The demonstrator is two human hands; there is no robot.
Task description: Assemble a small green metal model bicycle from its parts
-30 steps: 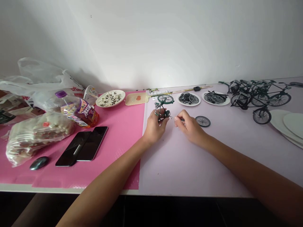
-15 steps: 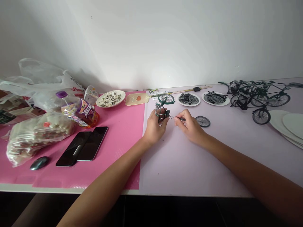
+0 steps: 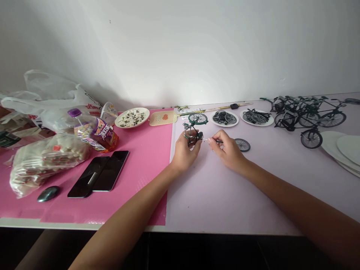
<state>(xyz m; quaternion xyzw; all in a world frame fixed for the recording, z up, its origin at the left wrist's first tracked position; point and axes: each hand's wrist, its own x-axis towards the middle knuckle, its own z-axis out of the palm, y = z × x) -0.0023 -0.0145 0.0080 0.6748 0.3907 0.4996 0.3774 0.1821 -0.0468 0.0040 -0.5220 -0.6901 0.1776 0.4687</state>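
My left hand (image 3: 184,153) is closed around the frame of a small dark green model bicycle (image 3: 197,119), held up on end with one wheel on top. Part of the frame is hidden behind my fingers. In my right hand (image 3: 226,149) a thin screwdriver (image 3: 218,141) is pinched, its metal shaft pointing left at the lower part of the bicycle. The tip appears to meet the bicycle near my left thumb. Just right of my right hand, a loose spoked wheel (image 3: 242,145) lies on the table.
Behind my hands stand a plate of wheels (image 3: 213,120) and a plate of dark parts (image 3: 270,122). Several model bicycles (image 3: 312,112) and white plates (image 3: 348,148) are at right. Phones (image 3: 111,170), a drink bottle (image 3: 97,131), a plate of small pale pieces (image 3: 146,120) and bags (image 3: 50,153) occupy the left.
The view has shifted very slightly. My right hand and the screwdriver have moved a little to the right; my left hand still holds the bicycle in the same pose.
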